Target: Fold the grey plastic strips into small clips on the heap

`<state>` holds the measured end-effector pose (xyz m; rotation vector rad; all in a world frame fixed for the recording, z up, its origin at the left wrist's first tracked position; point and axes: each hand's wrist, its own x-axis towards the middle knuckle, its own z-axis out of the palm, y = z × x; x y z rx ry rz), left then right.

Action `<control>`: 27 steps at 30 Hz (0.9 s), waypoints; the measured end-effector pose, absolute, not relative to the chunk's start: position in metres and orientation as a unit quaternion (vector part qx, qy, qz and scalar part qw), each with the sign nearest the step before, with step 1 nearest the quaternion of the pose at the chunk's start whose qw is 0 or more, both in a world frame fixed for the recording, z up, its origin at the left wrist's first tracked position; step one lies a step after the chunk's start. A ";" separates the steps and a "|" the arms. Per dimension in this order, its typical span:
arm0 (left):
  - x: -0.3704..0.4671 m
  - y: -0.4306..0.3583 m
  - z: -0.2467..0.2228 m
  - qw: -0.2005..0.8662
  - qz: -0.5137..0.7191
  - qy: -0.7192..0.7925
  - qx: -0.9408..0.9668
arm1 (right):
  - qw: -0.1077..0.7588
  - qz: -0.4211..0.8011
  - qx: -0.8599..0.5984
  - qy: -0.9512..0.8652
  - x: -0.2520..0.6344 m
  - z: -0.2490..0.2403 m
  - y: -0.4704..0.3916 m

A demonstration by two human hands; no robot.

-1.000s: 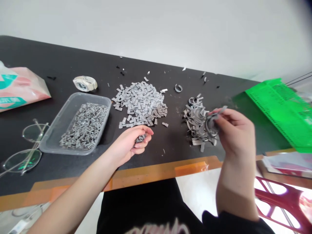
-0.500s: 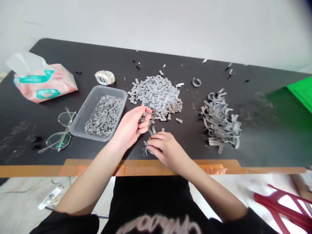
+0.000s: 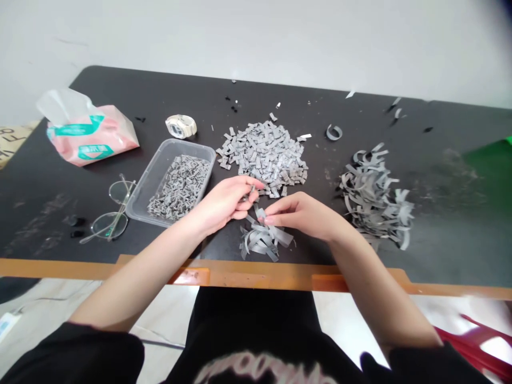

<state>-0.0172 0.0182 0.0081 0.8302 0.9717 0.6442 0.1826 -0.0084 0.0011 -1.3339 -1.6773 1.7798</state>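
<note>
Left hand (image 3: 230, 201)'s curled fingers are hiding most of the small gray pieces (image 3: 245, 198) they're clamping; count can't be read. Right fingertips are covering part of the gray strip (image 3: 261, 213); exact grip is hard to make out. Green object (image 3: 509, 140) is showing only as a sliver, and red stool (image 3: 480, 341) is running off lower right.

Left hand is reaching in palm inward, fingers bent. Right hand (image 3: 306, 213) is angling in opposite, thumb and index closing together on the strip, above the loose strip bunch (image 3: 262, 242). Cut-piece pile (image 3: 266, 152) is lying just beyond both.
</note>
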 end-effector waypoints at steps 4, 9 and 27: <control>-0.012 0.011 -0.004 0.766 0.256 0.439 0.393 | 0.177 0.663 -0.458 -0.565 0.189 -0.010 -0.003; -0.016 0.005 -0.013 0.809 0.246 0.366 0.390 | 0.241 0.689 -0.451 -0.513 0.193 -0.009 -0.005; -0.018 -0.007 -0.010 0.737 0.279 0.390 0.476 | 0.352 0.504 -0.512 -0.600 0.171 -0.001 -0.023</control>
